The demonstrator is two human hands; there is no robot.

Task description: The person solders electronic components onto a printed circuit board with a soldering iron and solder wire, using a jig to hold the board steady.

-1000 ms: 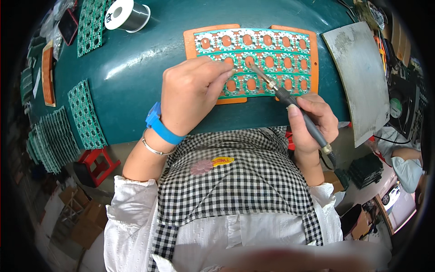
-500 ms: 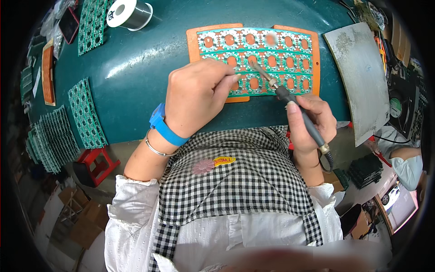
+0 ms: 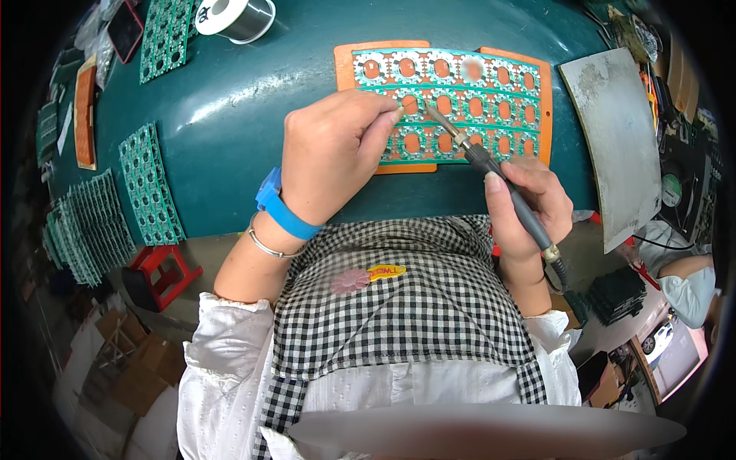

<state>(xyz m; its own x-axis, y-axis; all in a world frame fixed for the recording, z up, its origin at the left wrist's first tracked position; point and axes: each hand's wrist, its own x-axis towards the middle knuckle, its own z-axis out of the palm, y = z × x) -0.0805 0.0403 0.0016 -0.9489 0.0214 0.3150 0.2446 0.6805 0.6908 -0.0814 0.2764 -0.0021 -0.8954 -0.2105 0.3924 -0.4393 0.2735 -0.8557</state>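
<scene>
A green circuit board panel [image 3: 460, 125] with rows of round cut-outs lies on an orange backing board [image 3: 545, 115] in front of me. My right hand [image 3: 530, 207] grips a soldering iron [image 3: 481, 158] like a pen. Its metal tip points up and left, at the middle row of the panel, beside a round cut-out. My left hand [image 3: 333, 146], wearing a blue wrist strap [image 3: 285, 212], hovers over the panel's left part, hiding some of it. Thumb and forefinger are pinched on a thin strand that looks like solder wire, close to the iron's tip.
A spool of solder wire [image 3: 249, 19] stands at the back left. More green panels [image 3: 151, 184] lie to the left, with a stack of them [image 3: 92, 226] beyond. A grey plate [image 3: 613, 142] lies at right. A red stool [image 3: 165, 276] is below the table's left edge.
Against the panel, the iron's tip has shifted left along the middle row. My left hand's pinched fingers have moved farther up the panel. The whole view has shifted slightly.
</scene>
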